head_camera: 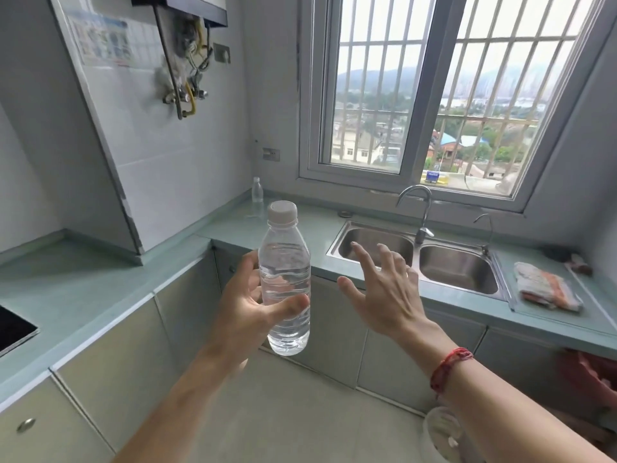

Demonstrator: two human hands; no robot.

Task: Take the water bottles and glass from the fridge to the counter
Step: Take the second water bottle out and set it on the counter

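Observation:
A clear water bottle (284,279) with a white cap stands upright in the air, held around its lower half by my left hand (247,305). My right hand (384,289) hovers to the right of it with fingers spread and nothing in it. A second, smaller-looking water bottle (257,193) stands on the pale green counter (100,295) in the far corner by the window. A clear, glass-like object (440,432) shows below my right forearm at the bottom edge, partly hidden.
A double steel sink (417,255) with a faucet (419,208) sits under the barred window. A folded cloth (547,289) lies on the drainboard at right. A black hob (13,329) is at the left edge. Cabinets line the counter below.

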